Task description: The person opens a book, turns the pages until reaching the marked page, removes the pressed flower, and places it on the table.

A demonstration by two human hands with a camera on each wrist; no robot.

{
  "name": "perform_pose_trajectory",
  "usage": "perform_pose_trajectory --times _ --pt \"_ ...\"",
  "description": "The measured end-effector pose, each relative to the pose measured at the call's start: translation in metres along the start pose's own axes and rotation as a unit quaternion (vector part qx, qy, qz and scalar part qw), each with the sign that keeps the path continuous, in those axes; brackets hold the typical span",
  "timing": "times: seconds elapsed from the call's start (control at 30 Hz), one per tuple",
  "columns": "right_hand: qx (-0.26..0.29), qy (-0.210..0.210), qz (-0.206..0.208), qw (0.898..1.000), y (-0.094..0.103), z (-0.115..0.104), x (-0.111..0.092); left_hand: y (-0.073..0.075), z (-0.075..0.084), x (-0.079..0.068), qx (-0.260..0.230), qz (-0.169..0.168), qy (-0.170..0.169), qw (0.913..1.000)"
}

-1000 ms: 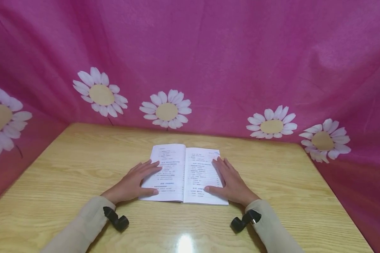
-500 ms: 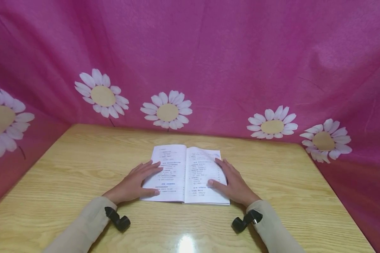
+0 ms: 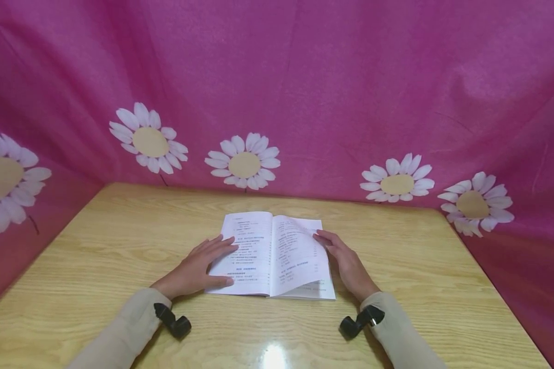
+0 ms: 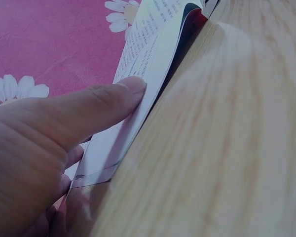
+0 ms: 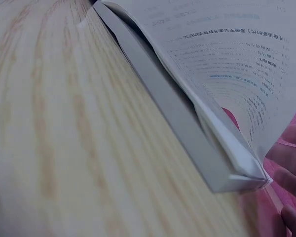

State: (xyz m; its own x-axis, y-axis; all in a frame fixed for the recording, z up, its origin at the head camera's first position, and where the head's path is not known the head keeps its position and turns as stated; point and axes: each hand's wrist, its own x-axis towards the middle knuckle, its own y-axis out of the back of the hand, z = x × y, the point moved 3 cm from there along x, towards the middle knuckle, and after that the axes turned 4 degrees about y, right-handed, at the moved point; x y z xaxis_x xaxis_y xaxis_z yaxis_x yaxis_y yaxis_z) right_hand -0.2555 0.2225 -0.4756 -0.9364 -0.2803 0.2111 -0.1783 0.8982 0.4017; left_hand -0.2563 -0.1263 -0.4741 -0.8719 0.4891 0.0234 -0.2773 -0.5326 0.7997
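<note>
An open book (image 3: 246, 251) with printed pages lies on the table in the head view. My left hand (image 3: 196, 264) rests spread on the left page, its thumb (image 4: 111, 98) flat on the paper near the lower edge. At the book's right side, my right hand (image 3: 346, 261) holds the outer edge of a lifted page (image 3: 297, 256). That page bows upward, its near corner raised off the pages below. The right fingers (image 5: 291, 148) are right at the page edge in the right wrist view, and the thumb is hidden behind the paper.
The wooden table (image 3: 106, 246) reaches back to a magenta cloth (image 3: 304, 92) printed with white daisies. Black wrist cameras (image 3: 177, 328) sit on both beige sleeves (image 3: 120, 328). A light reflection shows near the front.
The right thumb has slid off the right page toward its outer edge and out of sight. One page has risen and bowed leftward, uncovering the page beneath. The left hand stays put.
</note>
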Motion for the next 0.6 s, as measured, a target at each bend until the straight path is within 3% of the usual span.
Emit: perform_pose_trajectory --times 0.4,0.6 --pt "-0.057 -0.015 0.041 0.997 0.0006 -0.0025 0.0018 0.0000 -0.0001 -0.0003 -0.004 0.007 -0.012 0.9999" --pt "-0.088 -0.025 0.041 0.995 0.0006 -0.0031 0.0015 0.0000 -0.0005 -0.0001 -0.002 0.009 -0.024 0.9997"
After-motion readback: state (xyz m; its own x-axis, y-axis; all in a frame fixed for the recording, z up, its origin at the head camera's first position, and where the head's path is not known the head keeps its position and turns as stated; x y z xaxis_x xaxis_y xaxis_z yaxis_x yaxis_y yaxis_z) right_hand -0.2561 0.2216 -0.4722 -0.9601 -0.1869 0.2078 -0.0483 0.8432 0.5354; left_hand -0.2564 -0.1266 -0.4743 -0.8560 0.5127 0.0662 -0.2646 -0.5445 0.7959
